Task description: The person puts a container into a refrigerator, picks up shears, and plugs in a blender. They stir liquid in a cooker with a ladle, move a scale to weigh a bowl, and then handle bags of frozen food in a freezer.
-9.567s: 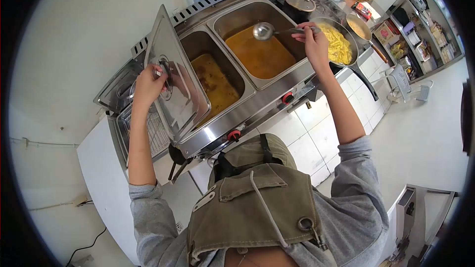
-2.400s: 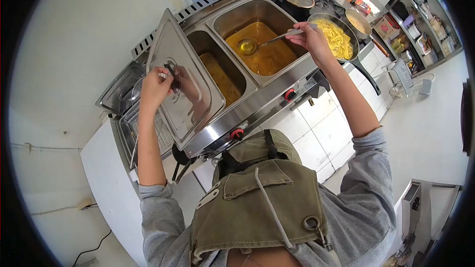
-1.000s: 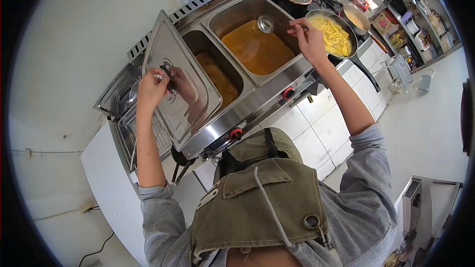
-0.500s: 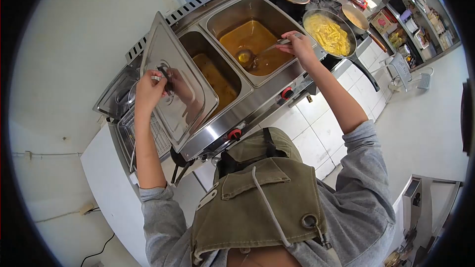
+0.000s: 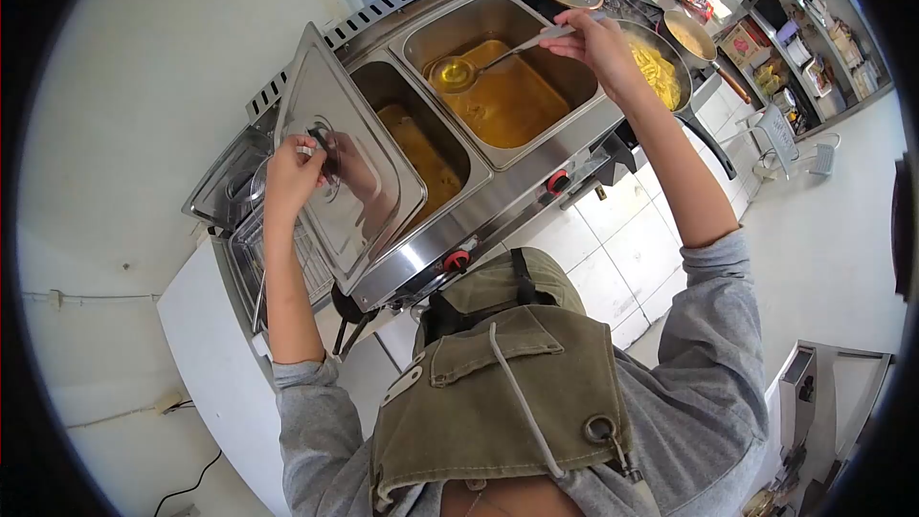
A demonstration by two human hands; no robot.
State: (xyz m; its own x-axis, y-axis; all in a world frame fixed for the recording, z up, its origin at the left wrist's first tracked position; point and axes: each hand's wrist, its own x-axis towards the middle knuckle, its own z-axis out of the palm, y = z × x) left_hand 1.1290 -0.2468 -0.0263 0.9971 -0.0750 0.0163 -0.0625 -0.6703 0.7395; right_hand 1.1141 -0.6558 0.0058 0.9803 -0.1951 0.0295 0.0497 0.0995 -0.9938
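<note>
My right hand [image 5: 595, 48] grasped the ladle [image 5: 522, 46] near its handle's upper end. The bowl [image 5: 453, 75], holding yellow liquid, lay beyond my fingertips, left of the grip, near the right-hand pan's [image 5: 436, 34] far-left corner. My left hand [image 5: 295, 174] gripped the tilted lid's [image 5: 385, 177] black handle [image 5: 320, 139].

The lid [image 5: 383, 172] is made of smooth, glossy metal (soft reflections are carried by it). Shiny metal is also seen in the ladle [image 5: 453, 75]. The apron [image 5: 498, 402] is made of matt, creased cloth; the tiles [image 5: 613, 263] look smooth.
</note>
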